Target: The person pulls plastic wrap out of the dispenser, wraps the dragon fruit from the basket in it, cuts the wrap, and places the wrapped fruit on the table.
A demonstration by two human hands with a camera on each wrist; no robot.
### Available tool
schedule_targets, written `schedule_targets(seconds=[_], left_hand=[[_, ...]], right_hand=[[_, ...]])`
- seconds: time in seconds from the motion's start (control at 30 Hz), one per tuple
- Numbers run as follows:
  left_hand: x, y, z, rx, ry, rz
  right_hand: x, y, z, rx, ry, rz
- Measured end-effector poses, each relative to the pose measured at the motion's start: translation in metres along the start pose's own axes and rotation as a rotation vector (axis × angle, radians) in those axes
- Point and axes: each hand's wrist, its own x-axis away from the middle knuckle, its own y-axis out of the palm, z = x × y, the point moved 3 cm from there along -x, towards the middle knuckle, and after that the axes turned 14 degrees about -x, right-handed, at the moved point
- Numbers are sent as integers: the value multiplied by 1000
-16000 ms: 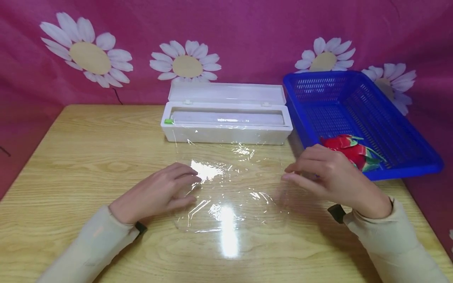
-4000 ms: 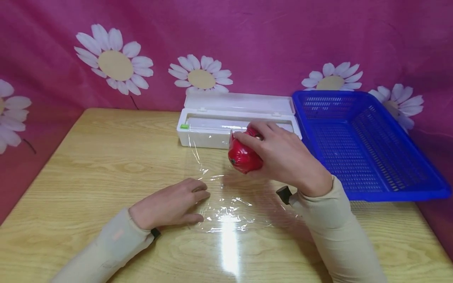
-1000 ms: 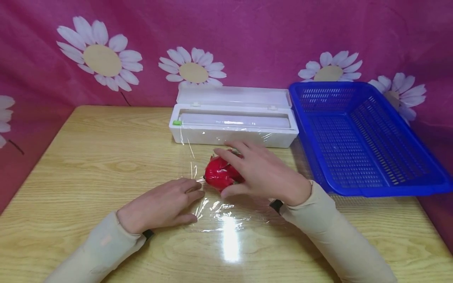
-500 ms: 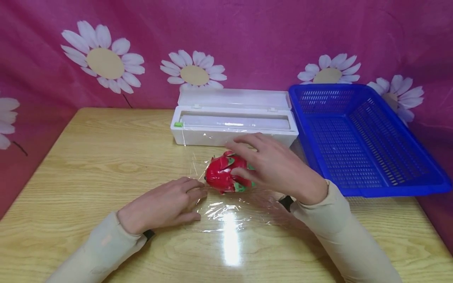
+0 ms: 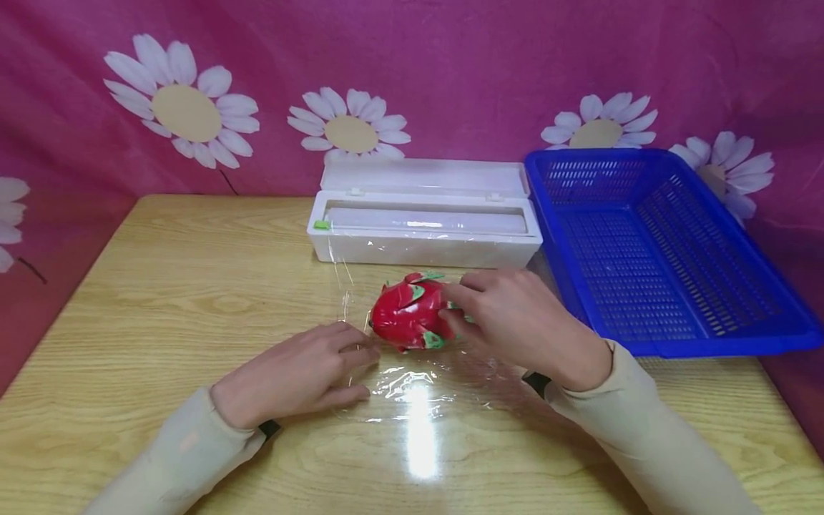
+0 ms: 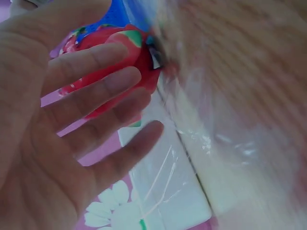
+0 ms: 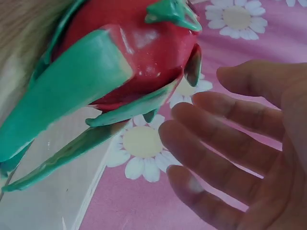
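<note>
A red dragon fruit [image 5: 407,315] with green-tipped scales lies on its side on a sheet of clear cling film [image 5: 405,383], spread over the table. The film runs back to the roll [image 5: 425,220] in a white dispenser box [image 5: 425,250]. At the fruit's left, my left hand [image 5: 299,372] rests on the film's edge, fingers relaxed. My right hand [image 5: 521,322] is at the fruit's leafy end. In the right wrist view its loosely bent fingers [image 7: 211,158] stand apart from the fruit [image 7: 148,52] and hold nothing.
The dispenser's lid [image 5: 425,177] is raised at the back. A blue plastic basket [image 5: 582,300] stands at the right of the table [image 5: 161,286]. Behind hangs a pink cloth [image 5: 463,71] with daisies. Light glares off the tabletop in front.
My right hand brought the dragon fruit from the basket onto the film. Over the last second it has let go and drawn back to the right. The left hand has stayed in place.
</note>
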Motion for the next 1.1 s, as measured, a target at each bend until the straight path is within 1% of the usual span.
schedule_targets(seconds=[0.1,0.17,0.27,0.4,0.47,0.53,0.63,0.7,0.8,0.87,0.97,1.1], left_hand=[[-1,2,1,40,12,-9],[-1,4,2,72,17,-38],[-2,7,4,133,5,-117],[-1,10,6,243,-43,-227],[0,12,7,287,-62,-255],[0,13,8,301,-70,-271],[0,14,8,289,-68,-275],[0,15,8,275,-62,-282],[0,16,9,261,-50,-290],[1,17,8,253,-35,-288],[1,17,8,257,-24,-294],[0,16,8,270,6,-292]], right_hand=[[6,2,-2,-30,-27,-21],[9,6,-5,-51,-65,-41],[13,12,-9,-80,-131,-98],[17,22,-12,-121,-188,-179],[19,25,-12,-135,-194,-207],[20,28,-12,-152,-190,-237],[23,31,-11,-171,-170,-310],[24,34,-11,-187,-141,-378],[25,38,-11,-202,-76,-481],[25,41,-11,-193,-31,-533],[25,47,-12,-186,47,-600],[28,53,-13,-184,136,-655]])
